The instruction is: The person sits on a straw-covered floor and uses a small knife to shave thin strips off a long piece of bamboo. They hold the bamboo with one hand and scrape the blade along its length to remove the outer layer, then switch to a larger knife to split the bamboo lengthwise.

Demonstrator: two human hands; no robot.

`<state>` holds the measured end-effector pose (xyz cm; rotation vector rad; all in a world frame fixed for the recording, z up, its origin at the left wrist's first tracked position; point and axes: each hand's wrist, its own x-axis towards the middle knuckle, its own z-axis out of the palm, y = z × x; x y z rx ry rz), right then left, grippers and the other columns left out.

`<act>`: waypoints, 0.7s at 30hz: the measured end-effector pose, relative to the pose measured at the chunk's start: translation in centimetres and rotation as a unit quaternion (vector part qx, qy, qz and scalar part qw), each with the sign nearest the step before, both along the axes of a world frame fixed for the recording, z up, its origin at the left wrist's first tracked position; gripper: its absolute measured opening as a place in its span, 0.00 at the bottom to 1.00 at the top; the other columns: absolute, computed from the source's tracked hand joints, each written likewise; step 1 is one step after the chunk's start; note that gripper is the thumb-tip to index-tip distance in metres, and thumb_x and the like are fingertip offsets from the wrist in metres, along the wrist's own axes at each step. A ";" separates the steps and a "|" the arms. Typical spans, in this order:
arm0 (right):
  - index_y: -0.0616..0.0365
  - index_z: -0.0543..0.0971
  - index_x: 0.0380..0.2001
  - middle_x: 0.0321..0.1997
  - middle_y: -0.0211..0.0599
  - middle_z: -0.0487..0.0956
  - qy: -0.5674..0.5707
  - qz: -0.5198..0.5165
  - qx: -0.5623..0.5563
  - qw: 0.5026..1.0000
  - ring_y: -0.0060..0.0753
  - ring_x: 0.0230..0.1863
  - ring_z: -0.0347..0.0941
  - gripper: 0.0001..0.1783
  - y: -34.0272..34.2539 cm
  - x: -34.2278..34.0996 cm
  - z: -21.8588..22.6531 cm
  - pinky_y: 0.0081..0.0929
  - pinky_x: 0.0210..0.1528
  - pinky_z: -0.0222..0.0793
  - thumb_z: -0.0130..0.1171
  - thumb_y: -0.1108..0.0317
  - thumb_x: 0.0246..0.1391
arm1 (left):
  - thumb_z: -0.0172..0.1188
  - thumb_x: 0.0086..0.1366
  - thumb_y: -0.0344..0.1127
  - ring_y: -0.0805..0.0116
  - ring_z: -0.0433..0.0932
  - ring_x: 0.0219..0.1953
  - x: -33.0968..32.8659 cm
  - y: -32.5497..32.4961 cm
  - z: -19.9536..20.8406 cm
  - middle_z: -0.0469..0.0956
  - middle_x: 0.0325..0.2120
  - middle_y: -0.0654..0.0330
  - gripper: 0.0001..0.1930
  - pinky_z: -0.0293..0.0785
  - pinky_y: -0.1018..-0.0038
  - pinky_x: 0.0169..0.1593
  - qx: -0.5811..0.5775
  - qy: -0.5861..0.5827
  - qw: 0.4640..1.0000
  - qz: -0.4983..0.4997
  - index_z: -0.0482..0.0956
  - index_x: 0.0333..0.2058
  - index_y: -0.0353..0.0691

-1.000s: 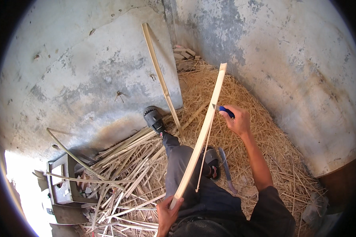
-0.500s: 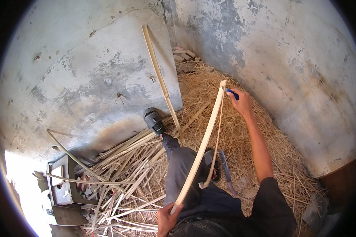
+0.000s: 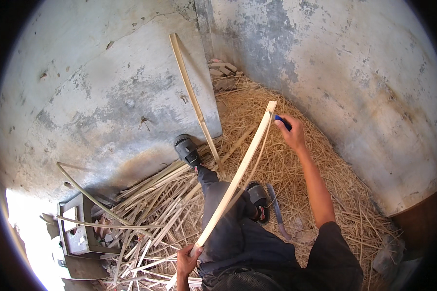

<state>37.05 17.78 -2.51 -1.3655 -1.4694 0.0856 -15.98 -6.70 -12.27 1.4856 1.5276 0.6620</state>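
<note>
Evidently, the pale bamboo strip (image 3: 235, 182) slants across the trousered left knee (image 3: 213, 199), its near end in the closed fingers of the left hand (image 3: 186, 262), bodyward of the knee. Beyond the knee and to its right, the right hand (image 3: 291, 132) curls round a blue-handled knife (image 3: 283, 122) beside the strip's far end, where a thin sliver (image 3: 263, 145) parts from the edge. A clean paring probably wants a shallow blade along the grain and a firm left grip clear of the edge.
</note>
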 end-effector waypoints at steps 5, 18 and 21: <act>0.59 0.82 0.41 0.23 0.21 0.70 0.284 0.159 -0.035 0.945 0.14 0.19 0.60 0.21 -0.3 -1.1 -0.3 0.20 0.22 0.57 0.55 0.50 0.71 | 0.73 0.63 0.37 0.79 0.72 0.25 -0.5 0.2 -1.3 0.80 0.21 0.61 0.17 0.69 0.74 0.29 0.008 -0.018 1.000 0.011 0.86 0.42 0.28; 0.53 0.77 0.43 0.20 0.22 0.65 0.564 0.474 -0.074 0.672 0.17 0.15 0.54 0.23 -1.0 -0.6 -1.1 0.19 0.19 0.51 0.55 0.43 0.68 | 0.76 0.58 0.34 0.81 0.72 0.25 -0.7 1.3 -0.2 0.81 0.21 0.62 0.20 0.68 0.77 0.28 0.090 -0.021 0.996 0.016 0.86 0.46 0.28; 0.51 0.77 0.43 0.20 0.22 0.65 0.560 0.532 -0.037 0.635 0.17 0.15 0.53 0.24 -1.3 -0.9 -0.6 0.20 0.19 0.50 0.53 0.40 0.68 | 0.76 0.58 0.34 0.81 0.71 0.24 -0.9 1.4 -0.9 0.80 0.21 0.63 0.20 0.68 0.77 0.28 0.088 -0.027 0.996 0.003 0.86 0.46 0.28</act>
